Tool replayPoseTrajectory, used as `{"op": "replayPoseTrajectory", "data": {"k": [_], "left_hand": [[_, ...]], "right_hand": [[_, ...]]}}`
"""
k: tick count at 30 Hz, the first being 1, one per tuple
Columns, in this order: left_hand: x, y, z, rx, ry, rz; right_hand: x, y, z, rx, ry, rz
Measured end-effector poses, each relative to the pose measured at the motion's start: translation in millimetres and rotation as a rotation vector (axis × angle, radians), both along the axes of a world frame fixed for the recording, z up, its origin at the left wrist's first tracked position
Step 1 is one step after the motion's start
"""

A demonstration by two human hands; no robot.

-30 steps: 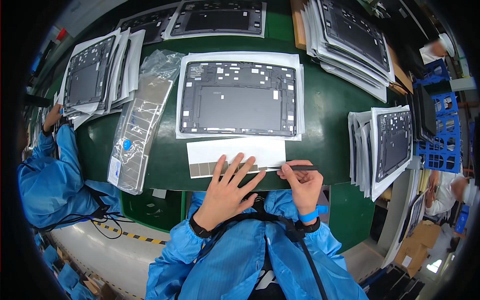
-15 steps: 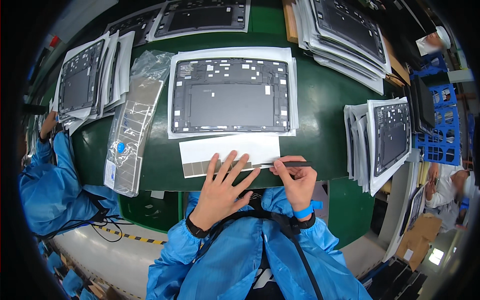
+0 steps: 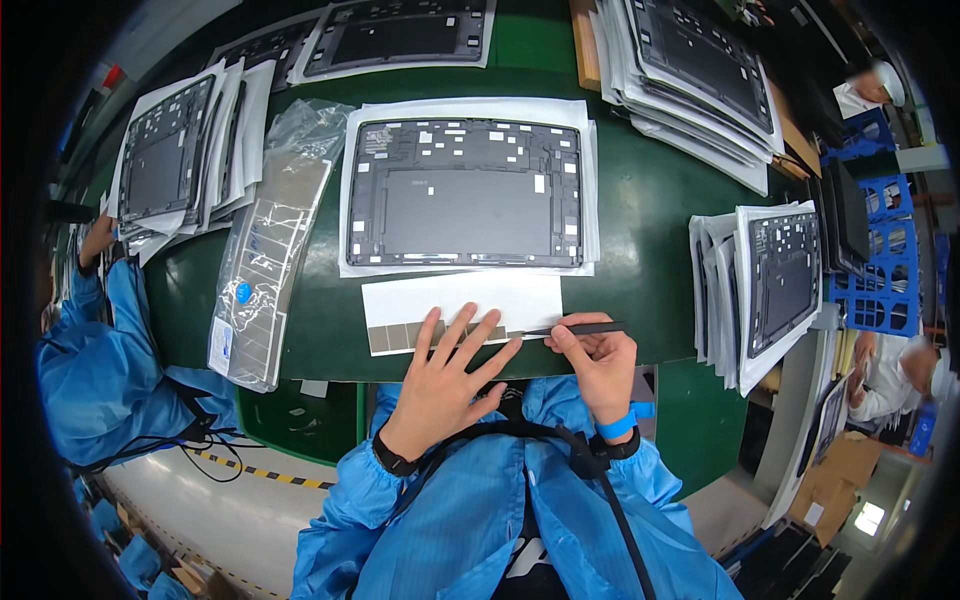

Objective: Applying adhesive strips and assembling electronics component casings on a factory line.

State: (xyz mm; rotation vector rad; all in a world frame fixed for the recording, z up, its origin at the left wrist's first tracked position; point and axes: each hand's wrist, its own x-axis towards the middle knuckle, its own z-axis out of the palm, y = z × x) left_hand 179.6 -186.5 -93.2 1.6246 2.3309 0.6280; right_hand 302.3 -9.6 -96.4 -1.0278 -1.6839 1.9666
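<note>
With fingers spread, my left hand (image 3: 446, 378) lies over a white backing sheet (image 3: 400, 298) at the table's near edge. Along that sheet's lower side runs a row of grey-brown rectangular stickers (image 3: 396, 337), partly covered by my fingers. My right hand (image 3: 598, 368) pinches dark tweezers (image 3: 590, 328), whose tip reaches the row's right end, close to my left index fingertip. Whether the tip grips a sticker is too small to tell. Just beyond the sheet, a dark tablet-sized housing (image 3: 460, 212) with small white pads rests on white foam sheets (image 3: 470, 108).
A clear plastic bag (image 3: 262, 270) of similar sticker sheets lies left of the housing. Stacks of housings between white sheets stand at left (image 3: 165, 155), far right (image 3: 690, 60) and right (image 3: 775, 280). A person in a blue smock (image 3: 110, 350) is at the left.
The view has shifted slightly. My hands hold nearly the same pose, with the tweezer tip still at the row's right end.
</note>
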Motion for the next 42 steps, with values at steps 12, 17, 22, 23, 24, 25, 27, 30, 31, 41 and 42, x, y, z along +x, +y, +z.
{"op": "replayPoseTrajectory", "data": {"k": [12, 17, 22, 23, 24, 25, 27, 30, 31, 41, 42], "left_hand": [[-11.8, 3.8, 24.7, -0.047, 0.026, -0.076], [-61.8, 54.7, 63.9, 0.096, 0.126, -0.229], [-115.4, 97.9, 40.9, 0.022, 0.397, -0.243], [-121.3, 102.7, 44.6, 0.025, 0.410, -0.242], [-126.8, 107.5, 48.6, -0.019, 0.326, -0.259], [-131.9, 112.7, 51.4, -0.062, 0.240, -0.275], [-143.2, 126.8, 53.8, -0.001, 0.293, -0.264], [-154.3, 148.3, 45.4, 0.031, 0.280, -0.233], [-157.0, 154.7, 40.1, 0.079, 0.297, -0.240], [-164.1, 165.3, 32.8, 0.112, 0.319, -0.230], [-164.2, 165.8, 32.4, 0.112, 0.318, -0.230]], "right_hand": [[-4.3, 43.3, 42.5, 0.106, 0.107, -0.160], [-59.7, 104.7, 60.6, 0.250, 0.176, -0.167], [-117.8, 145.5, 33.3, 0.233, 0.268, -0.119], [-125.0, 149.1, 26.7, 0.228, 0.240, -0.095], [-131.1, 151.3, 20.5, 0.212, 0.235, -0.097], [-135.8, 155.7, 16.1, 0.215, 0.243, -0.098], [-144.0, 156.2, 9.8, 0.228, 0.191, -0.089], [-140.7, 162.0, 3.8, 0.198, 0.192, -0.087], [-139.1, 164.2, 1.8, 0.178, 0.201, -0.092], [-146.2, 161.9, 1.1, 0.148, 0.192, -0.063], [-146.1, 162.0, 0.9, 0.148, 0.191, -0.063]]}}
